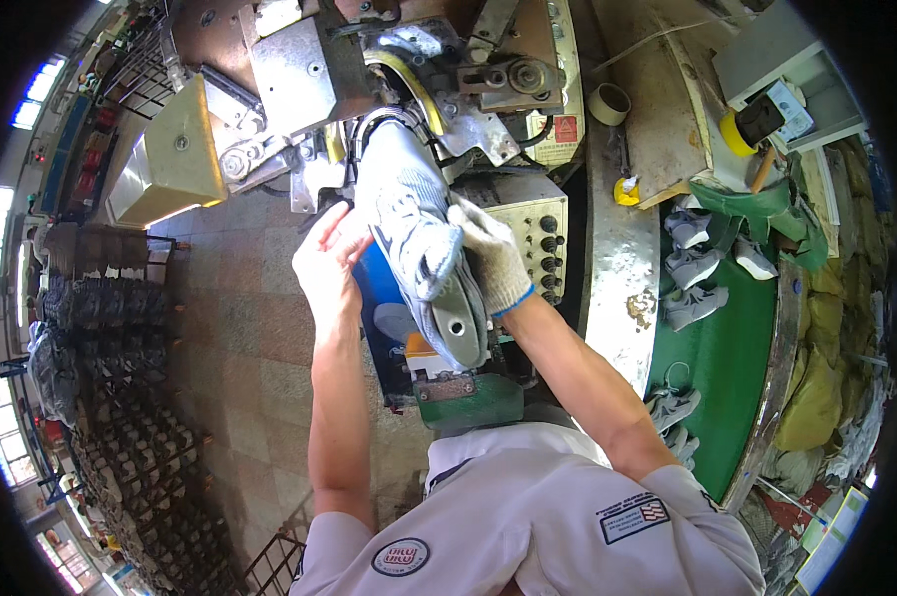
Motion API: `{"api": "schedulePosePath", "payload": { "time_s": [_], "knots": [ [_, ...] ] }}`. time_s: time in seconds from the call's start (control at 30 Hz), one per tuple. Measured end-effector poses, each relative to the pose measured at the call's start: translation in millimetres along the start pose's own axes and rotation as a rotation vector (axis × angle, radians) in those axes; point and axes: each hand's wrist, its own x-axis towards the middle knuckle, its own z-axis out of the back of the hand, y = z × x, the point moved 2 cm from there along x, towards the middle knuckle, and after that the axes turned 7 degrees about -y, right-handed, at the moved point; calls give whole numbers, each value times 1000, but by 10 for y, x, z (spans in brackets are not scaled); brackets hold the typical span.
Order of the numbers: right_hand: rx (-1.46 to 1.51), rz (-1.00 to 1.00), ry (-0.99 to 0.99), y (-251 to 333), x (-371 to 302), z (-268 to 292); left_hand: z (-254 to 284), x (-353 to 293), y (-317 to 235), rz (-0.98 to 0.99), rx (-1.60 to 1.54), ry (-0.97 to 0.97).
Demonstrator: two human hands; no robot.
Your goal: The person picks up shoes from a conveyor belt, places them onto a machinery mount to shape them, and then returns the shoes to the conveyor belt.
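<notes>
A light grey-blue shoe upper (pixel 409 194) sits over a shoe last (pixel 456 323), its toe end in among the jaws of a metal machine (pixel 399 74). The heel end of the last points toward me and shows a round hole. My right hand (pixel 490 256), in a white knit glove with a blue cuff edge, grips the right side of the upper, with some fingers hidden. Bare and with fingers apart, my left hand (pixel 331 260) is at the left side of the upper; its thumb side is close to the fabric, and I cannot tell whether it touches.
A control panel with black knobs (pixel 548 248) stands right of the shoe. Several grey shoes (pixel 692 268) lie on a green conveyor (pixel 732 348) farther right. A tape roll (pixel 608 103) rests on the ledge. Racks of dark shoes (pixel 121 437) stand at left, beyond the tiled floor (pixel 230 328).
</notes>
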Motion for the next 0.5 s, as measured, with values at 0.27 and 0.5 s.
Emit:
{"api": "schedulePosePath", "payload": {
  "time_s": [0.27,0.5],
  "knots": [
    [220,-304,-216,-380,384,-208,34,139,509,37,-29,48],
    [53,-266,-302,-429,333,-209,-75,-87,681,276,-62,165]
  ]
}}
